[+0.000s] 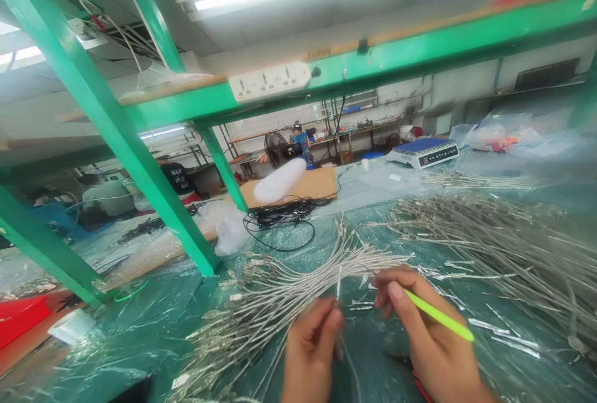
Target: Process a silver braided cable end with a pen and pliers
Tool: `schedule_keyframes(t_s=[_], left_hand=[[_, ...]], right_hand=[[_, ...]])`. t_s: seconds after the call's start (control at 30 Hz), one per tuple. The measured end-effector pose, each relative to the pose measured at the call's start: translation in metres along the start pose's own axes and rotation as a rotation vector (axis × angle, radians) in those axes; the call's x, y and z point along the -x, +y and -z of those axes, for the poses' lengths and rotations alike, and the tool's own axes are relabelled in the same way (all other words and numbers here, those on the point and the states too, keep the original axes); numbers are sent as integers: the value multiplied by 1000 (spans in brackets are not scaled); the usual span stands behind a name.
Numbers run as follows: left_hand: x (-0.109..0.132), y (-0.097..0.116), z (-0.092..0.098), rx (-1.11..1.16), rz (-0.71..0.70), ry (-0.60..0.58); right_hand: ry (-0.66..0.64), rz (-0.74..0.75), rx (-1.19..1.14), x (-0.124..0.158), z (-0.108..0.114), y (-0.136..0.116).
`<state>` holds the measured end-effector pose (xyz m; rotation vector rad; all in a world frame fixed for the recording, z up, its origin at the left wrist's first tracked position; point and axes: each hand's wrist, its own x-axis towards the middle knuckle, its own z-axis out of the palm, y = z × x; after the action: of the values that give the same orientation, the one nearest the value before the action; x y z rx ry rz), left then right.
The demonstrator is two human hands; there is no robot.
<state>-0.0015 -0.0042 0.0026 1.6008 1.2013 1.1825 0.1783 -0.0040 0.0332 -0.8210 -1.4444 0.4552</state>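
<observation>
Your left hand (pixel 311 347) pinches silvery strip (pixel 339 280) by lower end, strip upright above hand; likely light, easily creased: hold by base. Your right hand (pixel 433 350), beside left, grips yellow-green tool (pixel 441 316).

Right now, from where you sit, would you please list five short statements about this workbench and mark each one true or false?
1. The right hand holds a yellow-green tool. True.
2. The left hand lies open and flat. False: the left hand pinches a small piece, with a silvery strip rising above the fingertips.
3. The scale has a blue top. True.
4. The power strip lies on the scale. False: the power strip is on the green beam.
5. A cable bundle fans out beyond the left hand. True.
</observation>
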Motion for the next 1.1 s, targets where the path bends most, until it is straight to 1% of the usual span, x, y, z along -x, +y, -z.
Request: schedule_keyframes(t_s=[0.07,0.13,0.23,0.3,0.43,0.5,0.6,0.73,0.9,1.1], left_hand=[[-1,-2,-1,-77,-42,38],[-2,-1,-1,-121,-67,57],[-2,0,0,-129,-66,43],[-1,-2,1,-120,-50,32],[2,-4,2,-88,-15,-2],[2,-2,2,-82,-35,-20],[1,4,-1,-80,-71,-23],[0,8,-3,-123,-76,-6],[1,4,-2,-104,-48,16],[1,2,-3,-85,-51,4]], right_hand=[[-37,136,8,2,2,-8],[-123,198,-63,4,2,-15],[-252,137,-125,7,-1,-17],[-305,83,-114,8,-4,-13],[-276,-51,-141,10,-6,-1],[-273,-82,-152,11,-6,2],[-285,-82,-176,12,-6,3],[-300,-92,-195,12,-8,5],[-267,-88,-178,12,-9,8],[-284,-122,-193,12,-10,8]])
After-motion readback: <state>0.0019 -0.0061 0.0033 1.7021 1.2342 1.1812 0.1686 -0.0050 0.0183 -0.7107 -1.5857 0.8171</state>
